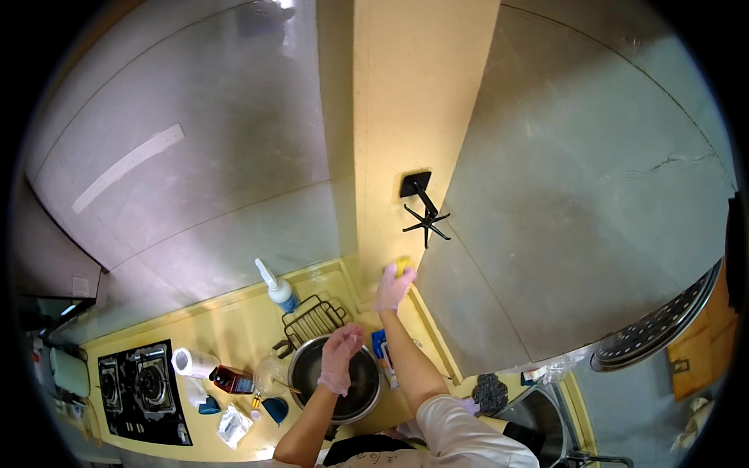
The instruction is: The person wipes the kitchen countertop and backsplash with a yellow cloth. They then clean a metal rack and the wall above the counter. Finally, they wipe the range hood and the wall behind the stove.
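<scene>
My right hand, in a pink translucent glove, presses a yellow sponge against the lower part of the cream wall column. The fingers cover part of the sponge. My left hand, gloved the same way, hangs over a round metal pan on the counter. Its fingers are loosely bent and apart, with nothing visible in them. A black hook rack with several prongs is fixed to the column above the sponge.
On the yellow counter stand a white spray bottle, a dark wire rack, a paper roll, a dark red bottle and a black gas stove. A sink lies at right, near a perforated metal tray.
</scene>
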